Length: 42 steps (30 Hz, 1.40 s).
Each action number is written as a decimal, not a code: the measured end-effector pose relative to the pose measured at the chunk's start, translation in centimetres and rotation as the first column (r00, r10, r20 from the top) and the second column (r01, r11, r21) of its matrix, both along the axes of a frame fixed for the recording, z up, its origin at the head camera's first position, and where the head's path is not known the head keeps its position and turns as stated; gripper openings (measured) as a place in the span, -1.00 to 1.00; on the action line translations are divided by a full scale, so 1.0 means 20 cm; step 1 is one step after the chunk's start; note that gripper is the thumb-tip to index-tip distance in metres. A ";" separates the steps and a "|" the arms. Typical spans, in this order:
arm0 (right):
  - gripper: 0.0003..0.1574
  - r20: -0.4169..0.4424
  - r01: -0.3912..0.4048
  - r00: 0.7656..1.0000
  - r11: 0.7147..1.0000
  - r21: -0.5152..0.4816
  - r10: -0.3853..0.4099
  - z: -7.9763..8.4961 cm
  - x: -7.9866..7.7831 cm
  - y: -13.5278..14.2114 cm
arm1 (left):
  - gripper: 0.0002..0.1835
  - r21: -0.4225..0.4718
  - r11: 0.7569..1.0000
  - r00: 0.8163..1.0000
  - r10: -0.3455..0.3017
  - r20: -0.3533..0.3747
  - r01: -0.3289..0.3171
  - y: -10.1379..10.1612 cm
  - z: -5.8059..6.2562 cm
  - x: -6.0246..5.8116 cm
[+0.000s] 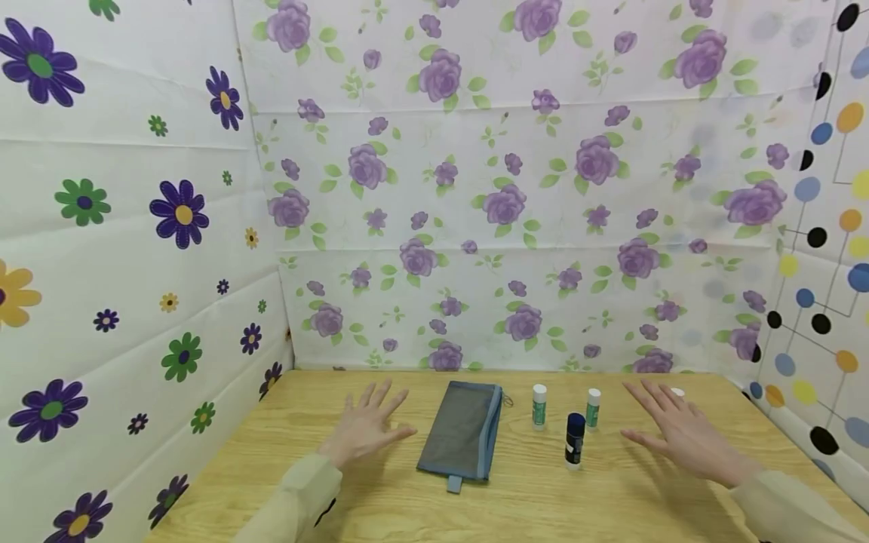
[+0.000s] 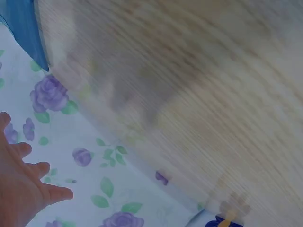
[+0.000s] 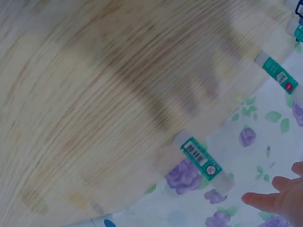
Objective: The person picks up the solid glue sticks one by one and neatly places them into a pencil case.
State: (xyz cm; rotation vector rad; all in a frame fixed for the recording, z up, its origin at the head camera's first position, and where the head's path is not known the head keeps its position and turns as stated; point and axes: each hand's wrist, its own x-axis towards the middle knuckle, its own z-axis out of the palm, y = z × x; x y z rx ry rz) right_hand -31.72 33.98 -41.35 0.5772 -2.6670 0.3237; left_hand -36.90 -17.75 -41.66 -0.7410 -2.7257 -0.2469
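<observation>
My left hand (image 1: 366, 426) hovers over the table's left side with spread, straight fingers, holding nothing. Just right of it lies a grey mesh zip pouch (image 1: 462, 430) with blue edging and a small tab. Two green-and-white glue sticks (image 1: 539, 407) stand upright beyond the pouch's right side. In front of them stands a dark blue glue stick (image 1: 574, 441) with a white base. My right hand (image 1: 689, 437) is held at the right, fingers spread and touching nothing. Behind it a third green-and-white glue stick (image 3: 201, 158) is mostly hidden in the head view.
The wooden table (image 1: 516, 509) is enclosed by a rose-patterned cloth (image 1: 475, 264) at the back, a daisy-patterned cloth (image 1: 136, 264) on the left and a dotted cloth (image 1: 815, 317) on the right.
</observation>
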 end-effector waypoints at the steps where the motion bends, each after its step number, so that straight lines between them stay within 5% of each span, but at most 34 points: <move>1: 0.03 0.004 -0.011 1.000 1.000 -0.022 0.011 0.00 0.00 0.00 | -0.21 -0.002 1.000 1.000 -0.008 -0.001 0.008 0.01 0.00 0.00; 9: -0.03 0.148 -0.079 0.981 0.959 -0.271 0.123 0.00 -0.02 -0.05 | -0.18 -0.030 0.999 0.998 -0.038 0.056 0.040 0.12 0.04 -0.02; 20: -0.05 0.180 -0.113 0.966 0.926 -0.360 0.188 -0.02 -0.02 -0.15 | -0.12 -0.025 0.996 0.991 -0.080 0.110 0.083 0.23 0.04 -0.04; 27: -0.04 0.160 -0.132 0.965 0.915 -0.381 0.205 -0.02 -0.04 -0.22 | -0.12 -0.041 0.992 0.991 -0.113 0.067 0.115 0.30 0.02 -0.04; 42: -0.25 0.245 -0.093 0.918 0.770 -0.631 0.312 -0.01 -0.06 -0.26 | -0.10 -0.096 0.990 0.990 -0.093 0.110 0.103 0.41 0.01 -0.02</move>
